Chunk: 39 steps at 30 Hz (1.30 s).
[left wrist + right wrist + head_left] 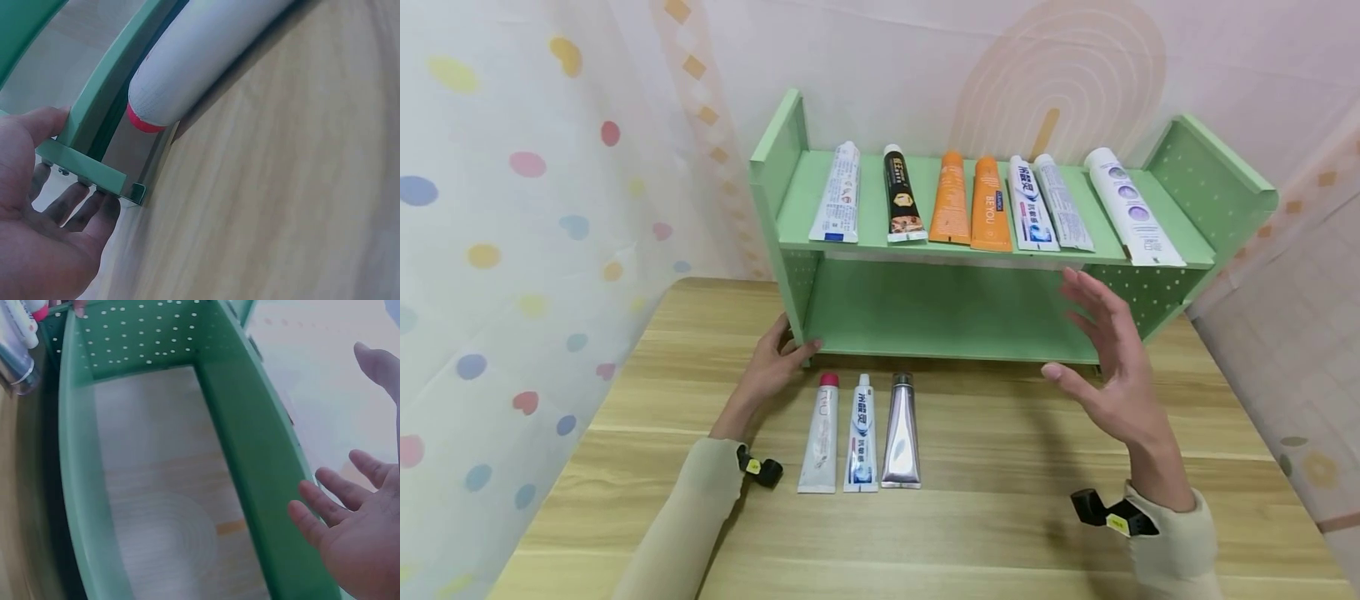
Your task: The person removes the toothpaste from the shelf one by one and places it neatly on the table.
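Observation:
A green two-tier shelf [955, 310] stands on the wooden table. My left hand [772, 360] grips its lower left corner, with the thumb on the front and the fingers round the outer side of the panel [82, 166]. My right hand [1112, 367] is raised in front of the shelf's right part, its fingers spread and holding nothing. On the table beside my left hand lie a white tube with a red cap [821, 437], a white-and-blue toothpaste tube [861, 437] and a silver tube with a dark cap [902, 433].
Several tubes lie along the upper tier: a white tube [838, 196], a black tube [902, 196], two orange tubes [952, 200], a white-and-blue tube [1032, 204], a grey-white tube [1063, 204] and a larger white tube [1133, 208]. A patterned cloth [880, 67] hangs behind.

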Each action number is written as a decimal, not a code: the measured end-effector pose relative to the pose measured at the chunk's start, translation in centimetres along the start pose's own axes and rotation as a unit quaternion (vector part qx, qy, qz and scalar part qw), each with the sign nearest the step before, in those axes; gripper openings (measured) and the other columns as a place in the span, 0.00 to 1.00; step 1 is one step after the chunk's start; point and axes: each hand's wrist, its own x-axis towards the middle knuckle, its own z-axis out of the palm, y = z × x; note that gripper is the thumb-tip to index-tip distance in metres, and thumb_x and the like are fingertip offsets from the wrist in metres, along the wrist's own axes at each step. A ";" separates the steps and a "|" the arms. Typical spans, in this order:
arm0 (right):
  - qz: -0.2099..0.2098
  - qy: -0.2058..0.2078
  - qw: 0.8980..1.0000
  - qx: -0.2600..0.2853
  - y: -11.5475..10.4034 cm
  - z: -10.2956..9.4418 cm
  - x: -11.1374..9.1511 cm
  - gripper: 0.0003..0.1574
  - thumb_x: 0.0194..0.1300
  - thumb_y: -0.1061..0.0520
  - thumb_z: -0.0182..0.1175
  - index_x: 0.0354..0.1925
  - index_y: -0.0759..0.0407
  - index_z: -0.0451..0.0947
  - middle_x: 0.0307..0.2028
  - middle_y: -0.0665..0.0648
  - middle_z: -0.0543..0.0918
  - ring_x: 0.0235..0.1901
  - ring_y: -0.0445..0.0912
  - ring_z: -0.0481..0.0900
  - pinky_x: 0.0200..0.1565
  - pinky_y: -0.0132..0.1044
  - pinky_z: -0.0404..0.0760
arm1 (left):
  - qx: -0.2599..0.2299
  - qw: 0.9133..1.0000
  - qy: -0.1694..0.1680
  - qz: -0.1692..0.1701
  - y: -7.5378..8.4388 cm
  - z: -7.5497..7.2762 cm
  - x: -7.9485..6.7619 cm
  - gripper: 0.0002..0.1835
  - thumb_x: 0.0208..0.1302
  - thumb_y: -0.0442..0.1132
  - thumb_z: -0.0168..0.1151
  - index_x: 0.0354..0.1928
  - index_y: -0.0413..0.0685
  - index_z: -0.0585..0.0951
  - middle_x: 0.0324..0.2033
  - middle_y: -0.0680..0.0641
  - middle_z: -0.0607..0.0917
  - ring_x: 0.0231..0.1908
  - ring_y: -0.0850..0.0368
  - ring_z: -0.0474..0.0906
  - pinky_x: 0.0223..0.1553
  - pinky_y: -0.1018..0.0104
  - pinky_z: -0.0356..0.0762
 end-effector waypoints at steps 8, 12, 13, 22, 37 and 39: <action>-0.011 0.041 0.998 0.048 -1.4 -2.4 0.5 0.54 0.55 0.74 0.67 0.76 0.71 0.55 0.76 0.70 0.62 0.74 0.58 0.61 0.75 0.35 0.66 | -0.024 1.000 0.000 -0.019 0.1 0.0 -0.2 0.46 0.70 0.44 0.67 0.82 0.69 0.51 0.77 0.35 0.60 0.76 0.33 0.58 0.69 0.37 0.71; -0.006 0.068 0.995 0.072 -2.1 -3.6 1.0 0.53 0.56 0.75 0.65 0.76 0.69 0.55 0.76 0.69 0.62 0.74 0.58 0.62 0.74 0.34 0.66 | -0.026 0.999 0.000 -0.021 0.2 0.1 -0.3 0.46 0.70 0.45 0.67 0.82 0.70 0.51 0.78 0.36 0.60 0.77 0.34 0.57 0.70 0.37 0.70; -0.002 0.072 0.994 0.077 -2.2 -3.9 1.1 0.53 0.56 0.75 0.65 0.76 0.69 0.55 0.76 0.69 0.62 0.74 0.58 0.61 0.74 0.34 0.67 | -0.027 0.999 0.000 -0.022 0.2 0.1 -0.3 0.46 0.70 0.45 0.67 0.82 0.70 0.51 0.78 0.36 0.60 0.77 0.34 0.57 0.71 0.37 0.69; 0.030 0.099 0.988 0.113 -3.1 -5.8 2.9 0.56 0.54 0.77 0.64 0.78 0.64 0.54 0.77 0.66 0.61 0.76 0.59 0.57 0.74 0.34 0.66 | -0.002 1.000 0.004 -0.012 0.1 0.0 -0.2 0.46 0.70 0.46 0.66 0.82 0.69 0.51 0.77 0.35 0.61 0.76 0.33 0.59 0.69 0.38 0.72; 0.133 0.086 0.986 0.053 -3.7 -8.6 6.5 0.56 0.60 0.76 0.61 0.80 0.52 0.51 0.81 0.57 0.54 0.78 0.52 0.54 0.77 0.29 0.61 | -0.004 1.000 0.005 -0.006 0.2 0.2 -0.4 0.45 0.71 0.48 0.66 0.82 0.70 0.51 0.76 0.35 0.62 0.76 0.33 0.59 0.69 0.39 0.72; 0.147 0.078 0.985 0.039 -3.7 -9.0 7.0 0.56 0.62 0.74 0.61 0.80 0.50 0.50 0.81 0.56 0.53 0.79 0.51 0.54 0.76 0.27 0.61 | 0.002 1.000 0.004 -0.003 0.1 0.2 -0.3 0.45 0.71 0.48 0.65 0.82 0.69 0.51 0.76 0.35 0.62 0.76 0.33 0.59 0.69 0.39 0.72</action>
